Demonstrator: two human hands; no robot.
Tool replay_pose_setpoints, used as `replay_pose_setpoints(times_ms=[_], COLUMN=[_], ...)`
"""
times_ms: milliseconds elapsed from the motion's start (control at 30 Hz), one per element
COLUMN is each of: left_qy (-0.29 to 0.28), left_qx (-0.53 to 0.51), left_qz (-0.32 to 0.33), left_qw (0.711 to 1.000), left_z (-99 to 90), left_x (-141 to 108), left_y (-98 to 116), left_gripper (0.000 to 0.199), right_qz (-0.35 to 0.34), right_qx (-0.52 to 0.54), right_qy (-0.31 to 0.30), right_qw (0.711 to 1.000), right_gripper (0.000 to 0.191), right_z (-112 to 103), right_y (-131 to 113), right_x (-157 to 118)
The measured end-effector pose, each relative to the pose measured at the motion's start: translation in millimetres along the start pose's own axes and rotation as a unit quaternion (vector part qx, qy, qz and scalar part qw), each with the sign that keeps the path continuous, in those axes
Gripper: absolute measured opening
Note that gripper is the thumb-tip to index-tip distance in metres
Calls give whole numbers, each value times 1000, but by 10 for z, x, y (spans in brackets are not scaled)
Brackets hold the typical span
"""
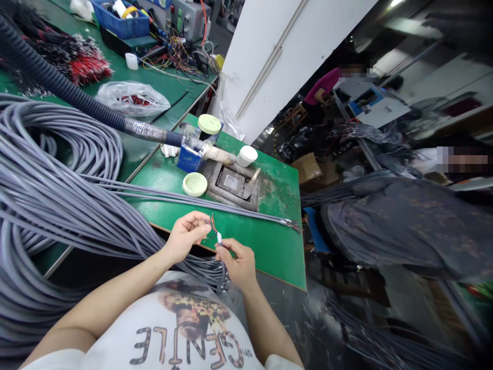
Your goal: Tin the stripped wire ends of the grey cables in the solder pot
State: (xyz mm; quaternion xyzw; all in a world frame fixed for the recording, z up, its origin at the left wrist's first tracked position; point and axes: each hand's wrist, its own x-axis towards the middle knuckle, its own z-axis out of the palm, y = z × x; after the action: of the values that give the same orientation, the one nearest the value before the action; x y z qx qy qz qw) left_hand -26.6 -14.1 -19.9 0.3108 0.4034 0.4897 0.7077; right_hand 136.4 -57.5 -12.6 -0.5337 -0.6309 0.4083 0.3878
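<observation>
My right hand (239, 261) is closed around the end of a grey cable (220, 244), just below a short white section. From that end fan out thin coloured wires (213, 224), some red or orange and some dark. The fingers of my left hand (188, 235) pinch these wires. Beyond my hands, several grey cables (215, 205) lie side by side across the green board, their stripped ends at its right side. More cable ends (210, 272) hang in a bundle below my hands, close to my shirt.
A solder pot (233, 182) with a scraper (251, 184) on it stands beyond the cables. Near it are a round pale tub (194, 184), a white cup (246, 155) and a ribbed extraction hose (150, 131). Large grey cable coils (46, 205) fill the left. Another person (400, 221) is at right.
</observation>
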Motion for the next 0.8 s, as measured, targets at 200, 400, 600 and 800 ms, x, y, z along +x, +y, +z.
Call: replay_pose_setpoints(times_ms=[200, 400, 600, 800], left_qy=[15, 35, 54, 74], left_qx=[4, 13, 47, 57], left_qz=[-4, -13, -22, -4], left_qw=[1000, 999, 997, 996], left_z=[20, 33, 48, 55], left_x=[-2, 1, -9, -8], left_y=[27, 43, 15, -26], left_gripper=[31, 31, 30, 29], right_qz=[-1, 22, 35, 34], right_qx=[-3, 18, 59, 47], right_qy=[-9, 13, 39, 56], right_qw=[1000, 1000, 997, 997], right_gripper=[15, 9, 39, 27], right_z=[10, 30, 127, 190], right_y=[10, 17, -12, -29], right_x=[11, 44, 176, 266])
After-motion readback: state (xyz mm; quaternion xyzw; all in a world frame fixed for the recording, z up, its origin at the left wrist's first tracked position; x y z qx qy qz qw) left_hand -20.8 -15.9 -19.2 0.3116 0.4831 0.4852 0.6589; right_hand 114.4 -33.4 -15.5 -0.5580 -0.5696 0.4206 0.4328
